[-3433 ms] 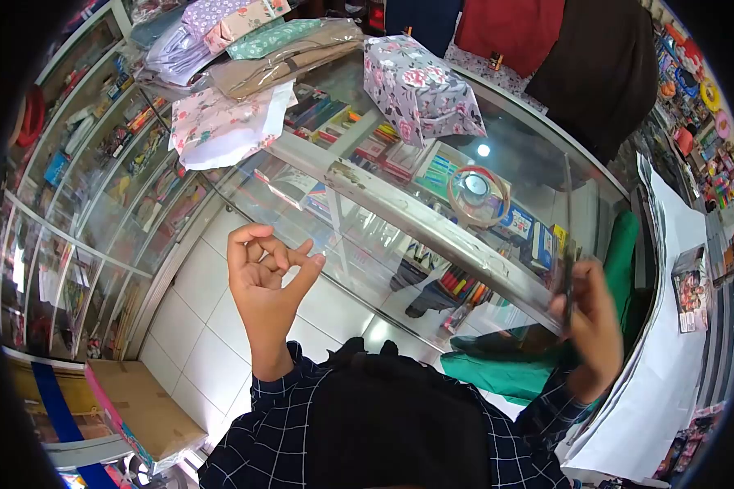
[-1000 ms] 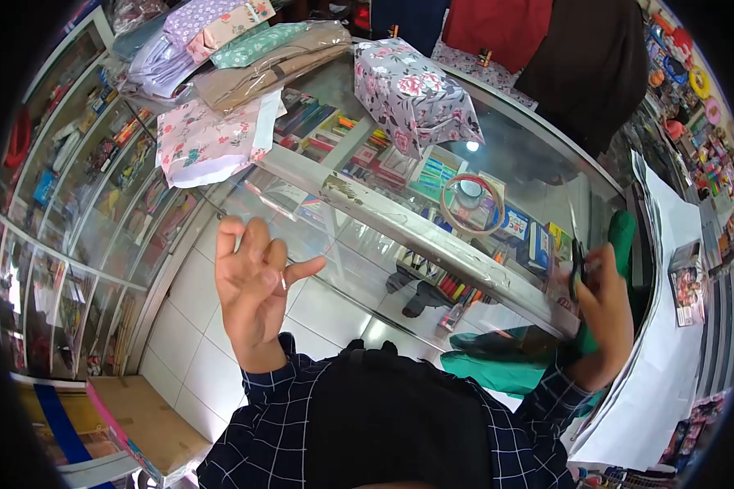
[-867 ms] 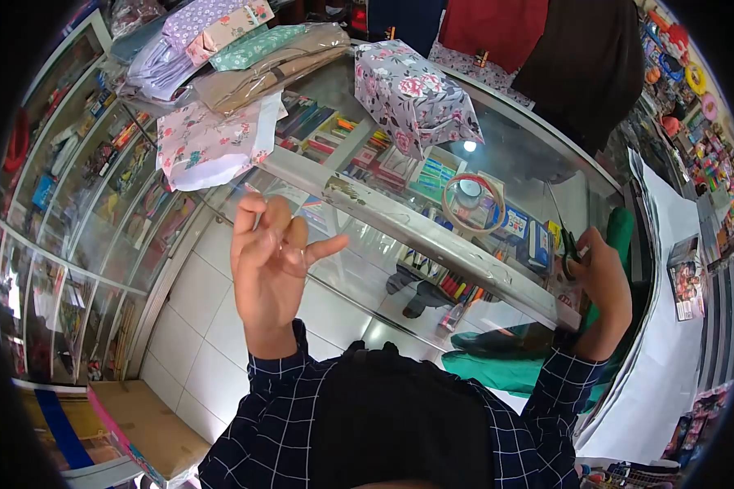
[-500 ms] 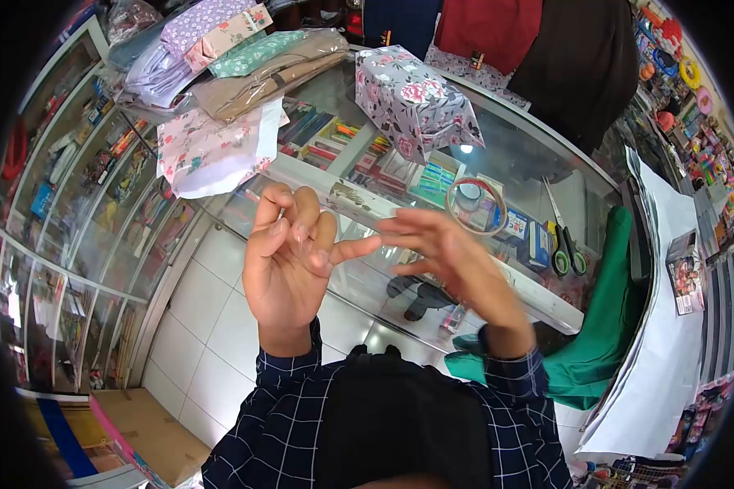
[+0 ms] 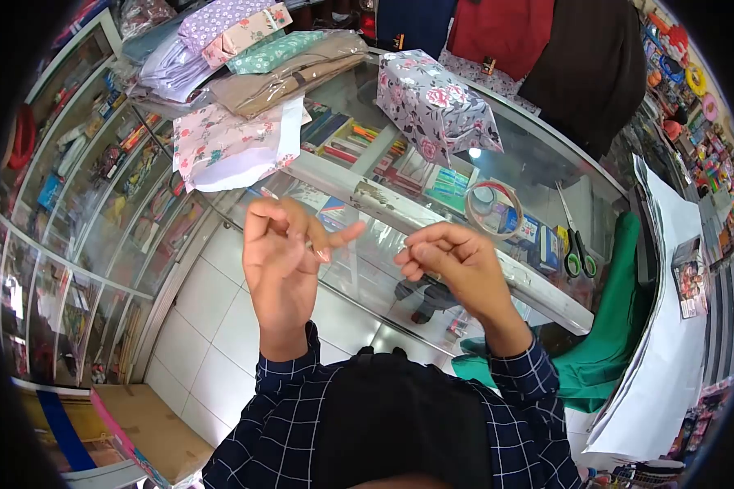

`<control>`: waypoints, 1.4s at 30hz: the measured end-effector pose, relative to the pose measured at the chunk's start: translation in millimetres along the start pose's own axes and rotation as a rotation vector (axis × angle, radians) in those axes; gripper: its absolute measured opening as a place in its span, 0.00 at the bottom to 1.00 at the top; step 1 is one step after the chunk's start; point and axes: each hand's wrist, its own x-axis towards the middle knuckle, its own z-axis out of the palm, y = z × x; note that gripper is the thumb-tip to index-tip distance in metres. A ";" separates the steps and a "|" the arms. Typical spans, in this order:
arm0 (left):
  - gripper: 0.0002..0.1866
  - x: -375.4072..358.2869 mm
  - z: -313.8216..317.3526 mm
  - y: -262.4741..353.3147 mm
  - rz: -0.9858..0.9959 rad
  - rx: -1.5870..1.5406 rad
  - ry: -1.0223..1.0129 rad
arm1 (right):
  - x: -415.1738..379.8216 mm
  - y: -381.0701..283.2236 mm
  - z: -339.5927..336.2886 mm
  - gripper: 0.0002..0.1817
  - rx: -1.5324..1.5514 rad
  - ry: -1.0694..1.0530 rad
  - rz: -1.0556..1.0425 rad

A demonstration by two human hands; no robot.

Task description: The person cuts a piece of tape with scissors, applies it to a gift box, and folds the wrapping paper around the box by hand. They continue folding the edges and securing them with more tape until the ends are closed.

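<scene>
My left hand (image 5: 281, 265) is raised palm up over the near edge of the glass counter. Its thumb bends in against curled fingers, while one finger points to the right. A small shiny bit shows at a fingertip, too small to name. To its right, my right hand (image 5: 461, 265) has thumb and fingertips pinched together; anything between them is hidden. The two hands are apart. Beyond them on the glass lies a roll of tape (image 5: 470, 213), with black-and-green scissors (image 5: 577, 253) to its right. A box-shaped parcel in grey floral paper (image 5: 440, 98) stands behind the tape.
Pink floral wrapping paper (image 5: 212, 134) and bagged folded clothes (image 5: 302, 73) lie at the back left. Green cloth (image 5: 616, 297) and white sheets (image 5: 661, 326) are at right. Glass shelves (image 5: 73, 220) line the left, above a cardboard box (image 5: 151, 432).
My right hand has drawn slightly away from my left, and its spread, blurred fingers are now pinched. The left hand's fingers have curled a little more. The view has shifted slightly.
</scene>
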 end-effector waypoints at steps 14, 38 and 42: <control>0.21 22.4 -20.6 -5.1 0.270 0.431 -0.052 | 2.8 -66.4 -17.7 0.11 -0.249 0.012 0.031; 0.30 73.6 8.8 -92.1 0.081 0.941 0.134 | 1.5 -91.8 -121.9 0.09 -0.393 -0.143 0.071; 0.29 82.4 2.8 -92.6 0.053 1.048 0.105 | -4.5 -86.3 -116.5 0.15 -0.362 -0.219 0.186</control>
